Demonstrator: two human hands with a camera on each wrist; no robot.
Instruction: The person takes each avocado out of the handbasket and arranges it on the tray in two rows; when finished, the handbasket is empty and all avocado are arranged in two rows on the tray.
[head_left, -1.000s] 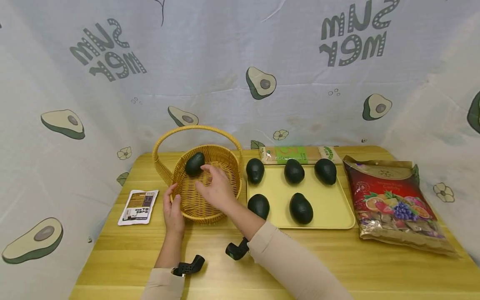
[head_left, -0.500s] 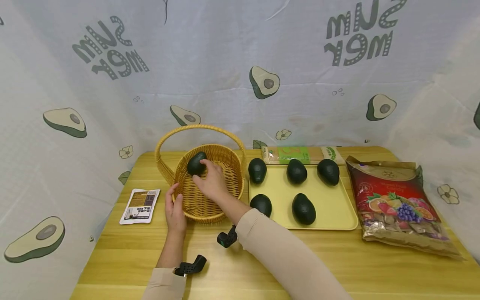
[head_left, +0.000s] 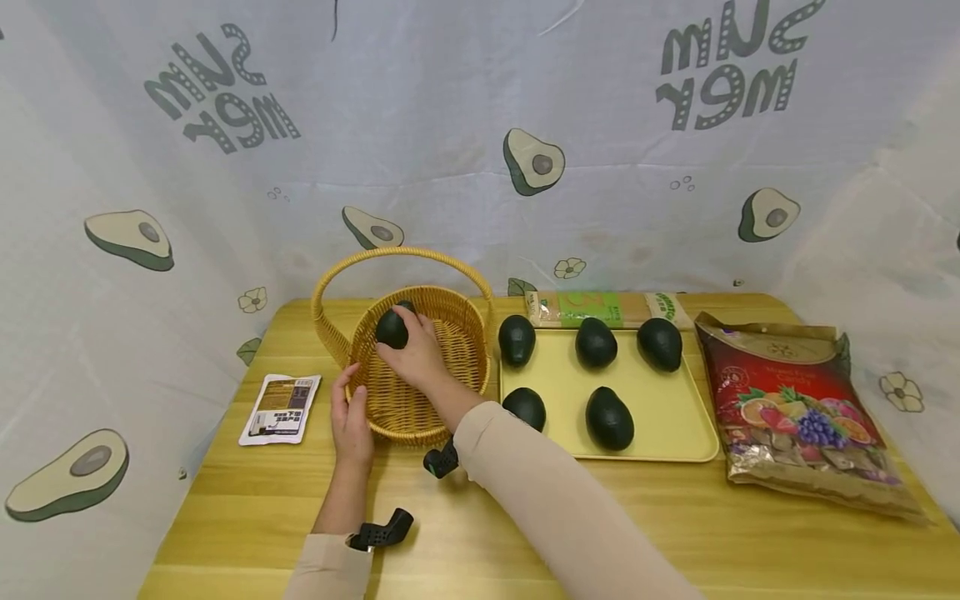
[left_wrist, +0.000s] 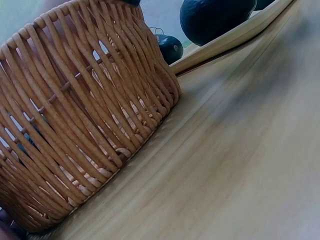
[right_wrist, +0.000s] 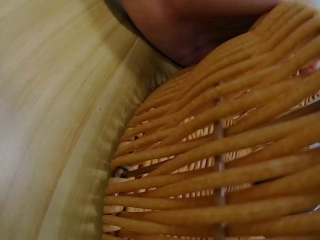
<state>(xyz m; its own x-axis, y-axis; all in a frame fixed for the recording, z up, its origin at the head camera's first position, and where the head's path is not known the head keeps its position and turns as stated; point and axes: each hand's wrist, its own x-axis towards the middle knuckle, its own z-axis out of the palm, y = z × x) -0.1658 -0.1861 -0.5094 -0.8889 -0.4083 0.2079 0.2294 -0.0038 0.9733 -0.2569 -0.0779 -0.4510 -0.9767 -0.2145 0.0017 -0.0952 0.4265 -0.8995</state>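
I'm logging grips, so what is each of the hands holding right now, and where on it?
The right hand grips the avocado in the basket by its near side. The left hand holds the basket's near-left rim.

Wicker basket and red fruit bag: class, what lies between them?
In the head view, the yellow tray with five avocados lies between the wicker basket and the red fruit bag.
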